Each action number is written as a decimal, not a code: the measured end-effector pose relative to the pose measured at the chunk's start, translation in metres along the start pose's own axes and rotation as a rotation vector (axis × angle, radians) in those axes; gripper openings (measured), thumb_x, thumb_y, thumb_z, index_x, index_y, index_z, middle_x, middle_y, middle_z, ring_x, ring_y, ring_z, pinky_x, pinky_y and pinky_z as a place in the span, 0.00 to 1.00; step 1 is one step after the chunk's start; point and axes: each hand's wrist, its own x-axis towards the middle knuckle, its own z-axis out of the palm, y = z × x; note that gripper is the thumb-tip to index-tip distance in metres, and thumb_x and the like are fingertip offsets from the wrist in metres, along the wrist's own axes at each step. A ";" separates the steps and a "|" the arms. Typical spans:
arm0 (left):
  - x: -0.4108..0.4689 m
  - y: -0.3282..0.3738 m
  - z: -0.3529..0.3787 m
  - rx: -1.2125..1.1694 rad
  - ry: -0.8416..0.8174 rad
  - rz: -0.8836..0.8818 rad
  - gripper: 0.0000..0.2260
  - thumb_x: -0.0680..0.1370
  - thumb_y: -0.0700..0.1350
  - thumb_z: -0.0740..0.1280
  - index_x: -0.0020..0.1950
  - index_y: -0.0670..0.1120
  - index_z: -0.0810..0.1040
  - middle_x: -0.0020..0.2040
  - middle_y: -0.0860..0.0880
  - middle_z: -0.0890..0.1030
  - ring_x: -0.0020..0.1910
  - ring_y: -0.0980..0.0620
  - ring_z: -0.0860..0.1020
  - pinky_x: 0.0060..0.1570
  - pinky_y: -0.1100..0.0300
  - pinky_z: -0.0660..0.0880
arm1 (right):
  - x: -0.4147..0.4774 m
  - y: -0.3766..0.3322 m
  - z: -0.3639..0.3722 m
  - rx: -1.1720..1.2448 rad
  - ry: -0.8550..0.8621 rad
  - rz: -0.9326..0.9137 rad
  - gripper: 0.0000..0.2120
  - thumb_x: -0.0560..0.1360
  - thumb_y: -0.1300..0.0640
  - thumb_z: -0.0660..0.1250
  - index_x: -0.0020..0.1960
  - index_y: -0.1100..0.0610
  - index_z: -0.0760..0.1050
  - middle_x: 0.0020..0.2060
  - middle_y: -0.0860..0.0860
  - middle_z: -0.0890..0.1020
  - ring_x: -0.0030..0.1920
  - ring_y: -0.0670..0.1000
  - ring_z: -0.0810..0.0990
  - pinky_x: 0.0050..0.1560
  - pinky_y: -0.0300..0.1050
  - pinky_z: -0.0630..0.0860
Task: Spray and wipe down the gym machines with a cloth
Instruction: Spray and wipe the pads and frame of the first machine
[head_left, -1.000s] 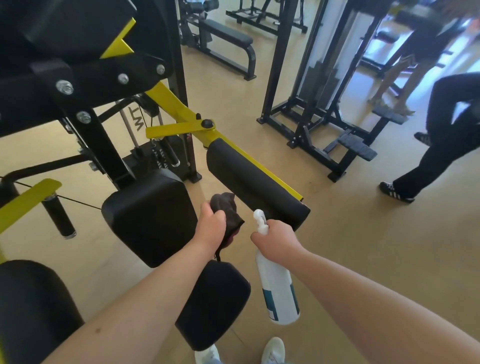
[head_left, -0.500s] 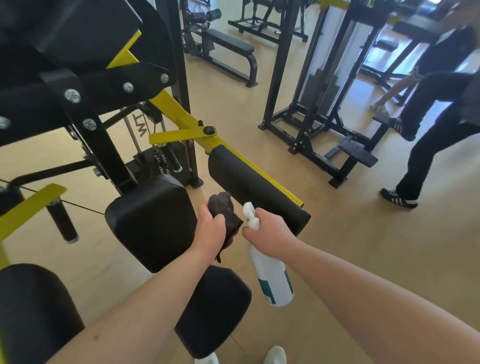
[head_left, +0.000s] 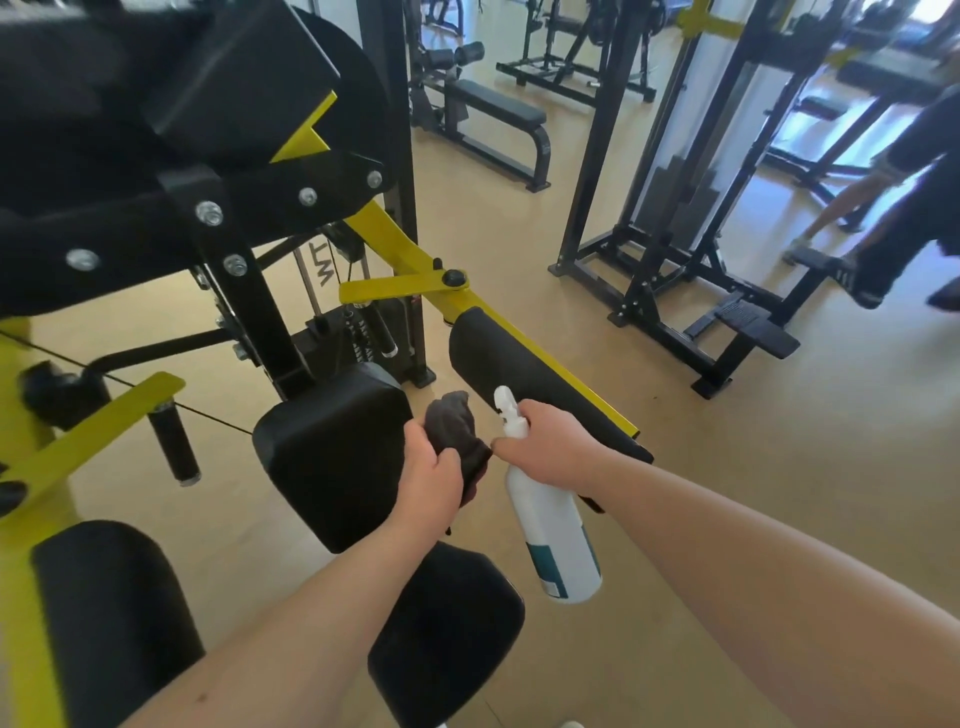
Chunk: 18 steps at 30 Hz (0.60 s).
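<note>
In the head view, your left hand (head_left: 434, 475) is curled round the dark cloth (head_left: 454, 428), which bunches up out of the far side of your fist. Just to its right, your right hand (head_left: 550, 447) is clamped on the neck of the white bottle (head_left: 553, 540). The nozzle sticks up on the far side of your fingers and the body hangs down toward you, tilted a little right. Your right thumb tip lies against or just beside the cloth; you cannot tell which.

Both hands hang over the machine (head_left: 218, 218), between its square pad (head_left: 332, 447) on the left and its long pad (head_left: 519, 374) on the right. The long pad runs along a yellow arm (head_left: 395, 244) that slopes away far-left. Another black pad (head_left: 447, 623) lies nearer you, under your left forearm. Far across the tan floor (head_left: 727, 493) stands a bench (head_left: 493, 106), and a blurred person (head_left: 893, 234) is at the right edge.
</note>
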 end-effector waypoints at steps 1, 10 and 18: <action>0.000 0.001 0.003 -0.003 -0.026 0.015 0.22 0.83 0.36 0.58 0.72 0.55 0.62 0.58 0.44 0.77 0.52 0.46 0.83 0.41 0.57 0.83 | -0.003 0.003 -0.002 -0.009 0.000 0.016 0.14 0.75 0.44 0.70 0.54 0.52 0.75 0.44 0.49 0.80 0.45 0.49 0.80 0.48 0.46 0.81; -0.007 0.011 0.049 0.082 -0.114 0.146 0.20 0.83 0.33 0.56 0.68 0.54 0.61 0.54 0.44 0.77 0.47 0.48 0.81 0.30 0.66 0.77 | -0.043 0.046 -0.036 0.046 -0.093 0.125 0.16 0.74 0.42 0.69 0.58 0.49 0.74 0.46 0.48 0.81 0.45 0.48 0.81 0.46 0.46 0.80; -0.028 0.001 0.106 0.023 -0.010 0.173 0.18 0.82 0.35 0.57 0.68 0.53 0.65 0.56 0.42 0.78 0.49 0.44 0.83 0.38 0.56 0.82 | -0.067 0.105 -0.077 0.210 -0.222 0.170 0.15 0.75 0.46 0.71 0.59 0.48 0.75 0.50 0.51 0.81 0.49 0.52 0.82 0.50 0.49 0.82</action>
